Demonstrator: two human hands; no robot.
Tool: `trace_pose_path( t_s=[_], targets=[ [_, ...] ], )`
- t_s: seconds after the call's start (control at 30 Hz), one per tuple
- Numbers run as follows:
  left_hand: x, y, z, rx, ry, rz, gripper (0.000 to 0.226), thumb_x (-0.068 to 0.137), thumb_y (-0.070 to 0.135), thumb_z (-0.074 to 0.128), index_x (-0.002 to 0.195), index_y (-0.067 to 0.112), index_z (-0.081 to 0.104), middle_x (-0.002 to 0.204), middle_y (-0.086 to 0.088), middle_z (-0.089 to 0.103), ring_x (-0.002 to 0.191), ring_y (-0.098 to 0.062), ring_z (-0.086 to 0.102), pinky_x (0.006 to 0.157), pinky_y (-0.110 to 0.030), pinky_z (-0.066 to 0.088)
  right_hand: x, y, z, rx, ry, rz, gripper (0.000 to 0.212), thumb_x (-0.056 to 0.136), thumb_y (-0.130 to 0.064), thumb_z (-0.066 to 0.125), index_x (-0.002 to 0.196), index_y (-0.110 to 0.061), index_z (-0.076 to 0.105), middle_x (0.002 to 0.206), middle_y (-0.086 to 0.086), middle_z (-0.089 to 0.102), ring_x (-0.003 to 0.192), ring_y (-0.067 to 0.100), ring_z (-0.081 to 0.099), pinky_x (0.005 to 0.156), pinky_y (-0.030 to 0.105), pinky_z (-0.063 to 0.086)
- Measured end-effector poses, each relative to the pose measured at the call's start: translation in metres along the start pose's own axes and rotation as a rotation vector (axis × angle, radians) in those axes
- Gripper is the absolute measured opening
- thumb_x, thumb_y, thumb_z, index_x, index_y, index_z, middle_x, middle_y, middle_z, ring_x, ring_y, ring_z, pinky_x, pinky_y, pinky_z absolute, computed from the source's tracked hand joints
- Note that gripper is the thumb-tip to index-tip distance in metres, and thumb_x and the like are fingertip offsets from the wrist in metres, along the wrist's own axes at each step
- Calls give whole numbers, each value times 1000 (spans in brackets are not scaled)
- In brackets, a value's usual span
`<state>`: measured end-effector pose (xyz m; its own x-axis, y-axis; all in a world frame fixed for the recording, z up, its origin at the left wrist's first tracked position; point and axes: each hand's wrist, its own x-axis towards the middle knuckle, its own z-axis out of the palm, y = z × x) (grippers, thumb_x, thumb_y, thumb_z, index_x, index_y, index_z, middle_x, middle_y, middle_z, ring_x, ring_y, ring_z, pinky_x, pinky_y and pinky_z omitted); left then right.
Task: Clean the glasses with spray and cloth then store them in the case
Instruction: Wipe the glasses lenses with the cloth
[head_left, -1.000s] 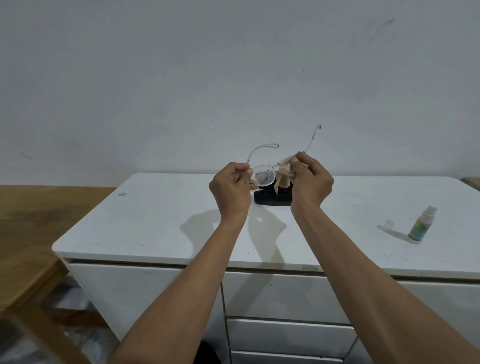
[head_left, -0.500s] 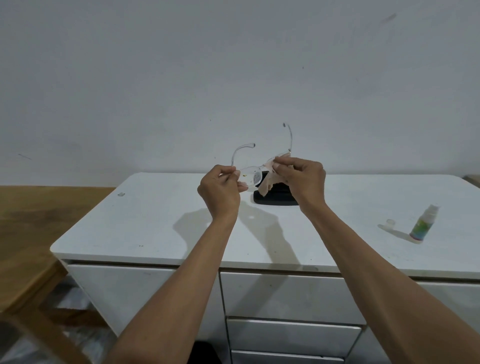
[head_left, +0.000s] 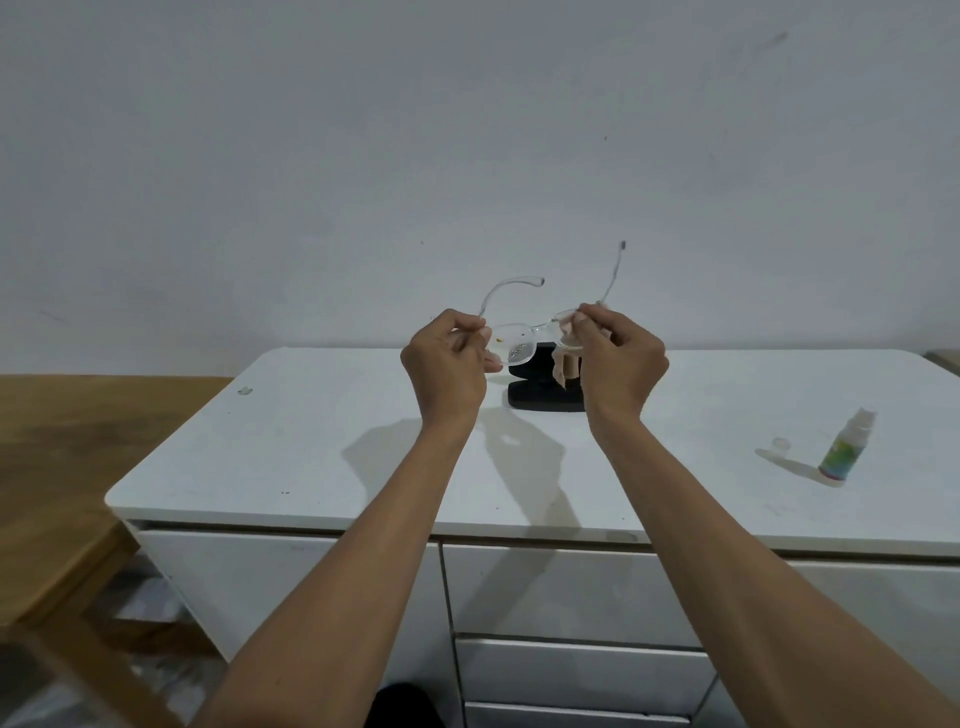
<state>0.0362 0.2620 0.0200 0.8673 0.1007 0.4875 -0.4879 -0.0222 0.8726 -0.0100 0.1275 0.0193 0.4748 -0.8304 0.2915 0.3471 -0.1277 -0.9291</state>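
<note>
I hold clear-framed glasses (head_left: 511, 345) in the air above the white cabinet top (head_left: 322, 441), temples pointing up and away. My left hand (head_left: 447, 366) pinches the left end of the frame. My right hand (head_left: 618, 358) presses a small beige cloth (head_left: 566, 358) onto the right lens, hiding most of that lens. The left lens shows droplets. Behind my hands an open black case (head_left: 540, 392) lies on the top, partly hidden. A small spray bottle (head_left: 844, 447) stands at the right with its clear cap (head_left: 779, 443) beside it.
A white wall rises behind the cabinet. Drawers (head_left: 561, 592) run below the cabinet's front edge. A wooden table (head_left: 67, 467) adjoins the cabinet on the left.
The glasses and both hands shifted left, then back right, and the frame tilted so the temples swung. The cloth stays on the right lens. Bottle, cap and case have not moved.
</note>
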Motion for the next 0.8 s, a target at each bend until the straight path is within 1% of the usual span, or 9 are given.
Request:
trace_pose_path(
  t_s=[0.07, 0.17, 0.27, 0.37, 0.43, 0.5, 0.57, 0.63, 0.8],
  targets=[
    [-3, 1, 4, -1, 7, 11, 8, 89, -5, 68, 81, -1, 67, 56, -10, 67, 45, -18, 68, 59, -35, 62, -1, -3, 10, 94, 59, 75, 13, 83, -13, 79, 90, -23, 83, 83, -14, 77, 85, 2, 73, 79, 15, 56],
    [-4, 0, 7, -39, 46, -14, 11, 88, -5, 69, 80, 3, 67, 56, -10, 68, 47, -22, 69, 60, -42, 63, 1, -4, 17, 129, 51, 118, 15, 80, -14, 81, 82, -28, 82, 77, -14, 77, 81, 5, 73, 88, 31, 61],
    [-2, -4, 7, -77, 81, -69, 9, 88, -5, 70, 82, 1, 68, 55, -2, 69, 48, -25, 70, 63, -46, 63, -1, 1, 15, 27, -50, 48, 8, 79, -20, 81, 82, -27, 83, 79, -15, 78, 85, 6, 73, 91, 33, 59],
    [-1, -8, 3, -74, 89, -111, 7, 88, -4, 69, 83, 1, 68, 54, 2, 69, 48, -26, 70, 66, -46, 63, -2, 8, 4, -70, -214, 29, 12, 74, -32, 83, 84, -25, 83, 82, -5, 79, 89, 19, 76, 89, 41, 60],
    [-2, -12, -1, -59, 87, -129, 6, 88, -4, 69, 83, 0, 68, 54, 1, 69, 46, -26, 69, 63, -41, 63, 0, 12, -5, -108, -317, 7, 8, 74, -28, 84, 80, -23, 83, 80, -2, 79, 87, 22, 76, 90, 46, 61],
    [-4, -16, -5, -41, 80, -137, 5, 88, -4, 69, 84, -1, 68, 56, -3, 70, 44, -24, 68, 57, -34, 61, 3, 12, -14, -188, -383, -30, 1, 77, -21, 83, 77, -19, 82, 71, 2, 76, 72, 15, 71, 81, 36, 62],
    [-4, -17, -9, -29, 71, -129, 5, 88, -5, 69, 84, -2, 68, 59, -7, 69, 42, -22, 66, 51, -28, 58, 3, 7, -22, -236, -407, -61, 3, 79, -13, 82, 76, -14, 81, 64, 7, 71, 59, 7, 60, 62, 18, 52],
    [-3, -15, -11, -28, 60, -121, 5, 88, -6, 69, 84, -2, 68, 60, -8, 68, 41, -21, 65, 48, -26, 57, 3, 5, -27, -221, -376, -72, 4, 81, -5, 77, 78, -6, 79, 59, 4, 68, 52, 2, 58, 53, 9, 44],
    [-2, -8, -9, 1, 25, -50, 8, 89, -6, 68, 82, -2, 67, 59, -10, 67, 41, -19, 65, 48, -27, 58, 0, 6, -19, -151, -159, -81, 7, 84, -13, 77, 81, -18, 81, 69, -11, 76, 69, -5, 68, 71, 10, 47]
  ],
)
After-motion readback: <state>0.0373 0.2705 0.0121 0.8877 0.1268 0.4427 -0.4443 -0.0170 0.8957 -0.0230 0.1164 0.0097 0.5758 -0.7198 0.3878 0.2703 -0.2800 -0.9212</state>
